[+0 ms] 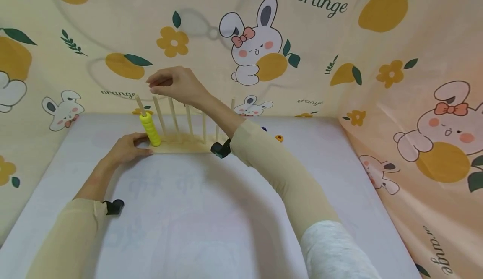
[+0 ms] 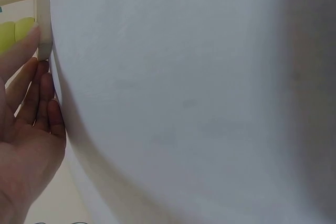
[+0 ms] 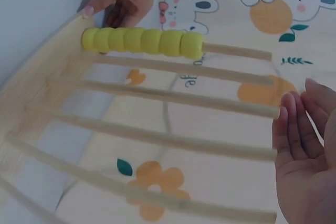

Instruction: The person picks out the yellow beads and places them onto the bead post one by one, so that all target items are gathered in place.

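A wooden peg stand [image 1: 181,148] with several upright rods stands near the back of the table. Several yellow beads [image 1: 150,130] are stacked on its leftmost rod, whose top sticks out bare; the other visible rods carry none. My left hand [image 1: 128,148] grips the left end of the stand's base, thumb at the front corner, as the left wrist view also shows around the base end [image 2: 44,35]. Above the rod tops, my right hand [image 1: 179,85] hovers with loosely curled fingers. No bead shows in it in the right wrist view, where the hand [image 3: 307,145] is beside the rod ends.
An orange bead [image 1: 279,138] and a blue bead [image 1: 263,129] lie on the white table [image 1: 181,212] right of the stand, partly behind my right forearm. A printed cloth [image 1: 324,52] with rabbits and oranges hangs behind and at the sides.
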A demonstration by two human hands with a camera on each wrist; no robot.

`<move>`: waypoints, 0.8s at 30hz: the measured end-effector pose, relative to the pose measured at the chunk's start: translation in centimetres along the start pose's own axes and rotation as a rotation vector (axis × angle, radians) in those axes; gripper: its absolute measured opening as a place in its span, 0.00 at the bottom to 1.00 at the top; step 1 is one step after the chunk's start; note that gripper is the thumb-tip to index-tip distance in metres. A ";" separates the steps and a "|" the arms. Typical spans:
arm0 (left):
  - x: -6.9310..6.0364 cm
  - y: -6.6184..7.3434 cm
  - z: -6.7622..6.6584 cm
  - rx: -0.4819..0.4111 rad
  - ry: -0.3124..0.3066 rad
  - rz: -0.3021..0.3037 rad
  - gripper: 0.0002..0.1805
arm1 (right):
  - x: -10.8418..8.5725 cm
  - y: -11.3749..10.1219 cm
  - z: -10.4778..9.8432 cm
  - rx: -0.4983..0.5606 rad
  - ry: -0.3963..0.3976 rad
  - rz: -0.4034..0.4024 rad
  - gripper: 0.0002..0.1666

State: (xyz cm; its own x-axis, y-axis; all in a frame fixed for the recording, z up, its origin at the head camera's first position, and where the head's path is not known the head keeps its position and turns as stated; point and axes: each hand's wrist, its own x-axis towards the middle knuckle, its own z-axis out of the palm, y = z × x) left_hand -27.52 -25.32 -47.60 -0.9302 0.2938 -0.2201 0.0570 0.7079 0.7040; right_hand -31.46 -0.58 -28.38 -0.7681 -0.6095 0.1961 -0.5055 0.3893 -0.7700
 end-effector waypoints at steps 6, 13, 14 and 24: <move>0.1 -0.2 0.4 -0.013 -0.022 -0.006 0.43 | -2.0 0.8 -1.2 0.021 0.005 0.005 0.14; 0.2 -0.2 0.4 -0.031 -0.032 0.028 0.42 | -3.9 0.9 -2.6 0.067 0.046 -0.019 0.13; 0.2 -0.1 0.4 -0.030 -0.027 0.028 0.42 | -4.2 0.9 -2.8 0.073 0.055 -0.038 0.13; 0.2 -0.2 0.1 -0.036 -0.031 0.027 0.42 | -7.2 1.9 -4.0 0.125 0.117 -0.028 0.13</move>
State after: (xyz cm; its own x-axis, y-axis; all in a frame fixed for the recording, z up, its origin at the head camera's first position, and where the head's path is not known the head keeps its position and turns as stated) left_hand -27.67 -25.33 -47.90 -0.9168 0.3327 -0.2210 0.0683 0.6757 0.7340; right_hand -28.44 7.34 -28.88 -0.7986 -0.5314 0.2827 -0.4803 0.2795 -0.8314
